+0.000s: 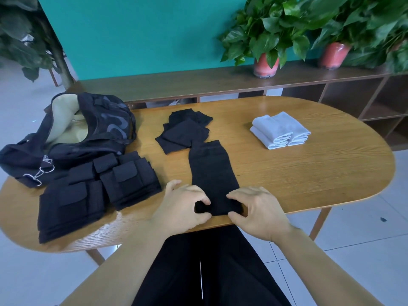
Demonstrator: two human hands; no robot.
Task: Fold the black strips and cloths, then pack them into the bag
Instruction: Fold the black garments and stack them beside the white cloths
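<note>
Black fabric strip lies lengthwise on the wooden worktop, running far from its near end, which is pinched by left hand and right hand.

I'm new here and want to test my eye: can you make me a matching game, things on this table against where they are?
Things:
1. bag
2. white towels
3. black strip
4. potted plants

Places:
A. right side of the table
B. shelf behind the table
C. table's far left end, open
D. near edge, pinched by both hands

Pairs: 1-C, 2-A, 3-D, 4-B
</note>
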